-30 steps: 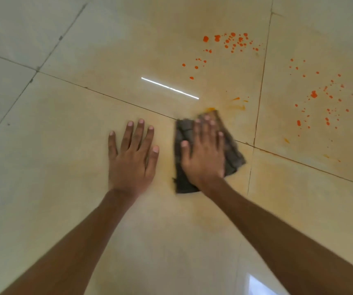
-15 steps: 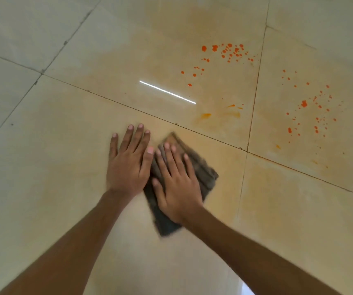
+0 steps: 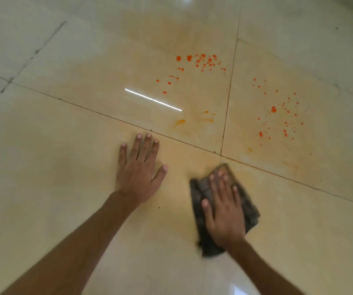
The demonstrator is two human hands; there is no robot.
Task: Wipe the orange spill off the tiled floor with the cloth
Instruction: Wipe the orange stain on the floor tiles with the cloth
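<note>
My right hand (image 3: 224,209) presses flat on a dark grey cloth (image 3: 249,207) on the glossy cream tiled floor (image 3: 54,167). The cloth lies crumpled under the palm, its edges sticking out at the top, right and bottom. My left hand (image 3: 139,167) rests flat on the tile to the left of the cloth, fingers spread, holding nothing. Orange droplets (image 3: 201,60) speckle the tile ahead, and a second patch of orange droplets (image 3: 277,116) dots the tile to the right. Faint orange smears (image 3: 192,121) lie just beyond the left hand.
Dark grout lines (image 3: 227,107) cross between the large tiles. A bright white streak of reflected light (image 3: 153,100) lies on the tile ahead. A yellowish haze tints the tiles around my hands.
My right hand has slid the cloth to the right, away from my left hand, which it touched half a second ago. The left hand has stayed planted.
</note>
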